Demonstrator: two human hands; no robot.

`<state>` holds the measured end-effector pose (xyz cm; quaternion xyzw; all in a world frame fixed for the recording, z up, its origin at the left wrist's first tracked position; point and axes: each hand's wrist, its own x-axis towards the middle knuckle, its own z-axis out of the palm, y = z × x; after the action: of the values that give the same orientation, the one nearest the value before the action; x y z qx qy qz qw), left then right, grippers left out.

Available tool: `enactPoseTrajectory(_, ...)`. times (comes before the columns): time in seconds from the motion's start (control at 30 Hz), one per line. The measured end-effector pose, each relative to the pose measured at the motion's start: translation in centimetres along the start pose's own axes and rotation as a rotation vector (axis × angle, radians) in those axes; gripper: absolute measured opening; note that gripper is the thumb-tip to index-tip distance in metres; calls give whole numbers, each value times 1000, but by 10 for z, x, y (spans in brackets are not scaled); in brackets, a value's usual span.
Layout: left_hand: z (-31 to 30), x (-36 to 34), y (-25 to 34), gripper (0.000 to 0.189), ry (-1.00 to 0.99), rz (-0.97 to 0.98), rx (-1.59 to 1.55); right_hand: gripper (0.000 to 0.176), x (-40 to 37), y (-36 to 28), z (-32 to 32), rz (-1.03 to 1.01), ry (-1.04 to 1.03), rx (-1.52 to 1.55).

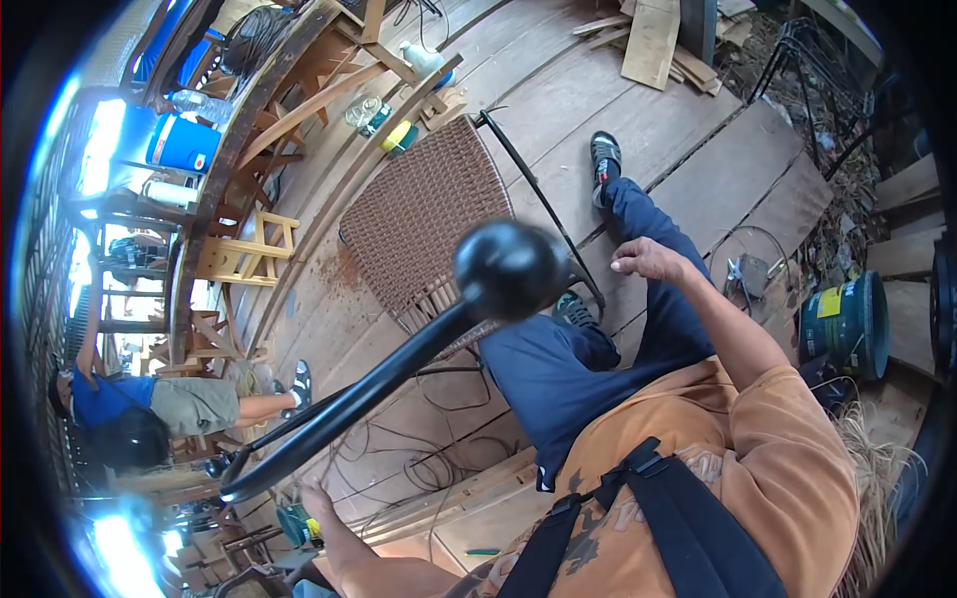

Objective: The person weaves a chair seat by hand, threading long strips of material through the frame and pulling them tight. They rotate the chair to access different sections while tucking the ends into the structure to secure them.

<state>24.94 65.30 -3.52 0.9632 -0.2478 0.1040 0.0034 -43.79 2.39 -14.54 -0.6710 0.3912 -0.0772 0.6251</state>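
A brown woven seat panel (429, 219) on a dark metal frame stands in front of me. Its near edge shows loose, open strands. A black tube with a round ball end (508, 271) juts up close to the camera, blurred. My right hand (653, 259) hovers over my thigh, its fingers curled together; whatever they may hold is too small to make out. My left hand (317, 501) reaches out at lower left, just below the black tube, too small and blurred to show its fingers clearly. Thin strands (429, 468) lie coiled on the floor between my left hand and the seat.
Pliers (734, 276) lie at my right beside a green bucket (847, 324). Wood offcuts (653, 45) are stacked at the top. Along the left are a wooden bench (254, 110), a blue cooler (182, 143) and a small yellow stool (249, 249). Another person (189, 404) is at far left.
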Motion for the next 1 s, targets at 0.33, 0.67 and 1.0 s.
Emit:
enactPoseTrajectory(0.33, -45, -166, 395, 27, -311, 235, -451, 29, 46, -30, 41, -268, -285, 613)
enactPoseTrajectory(0.67, -46, -139, 592, 18, -111, 687, -514, 19, 75, -33, 30, -328, -606, 612)
enactPoseTrajectory(1.0, -10, -140, 611, 28, -91, 627, -463, 17, 103, -62, 66, 123, -108, 1259)
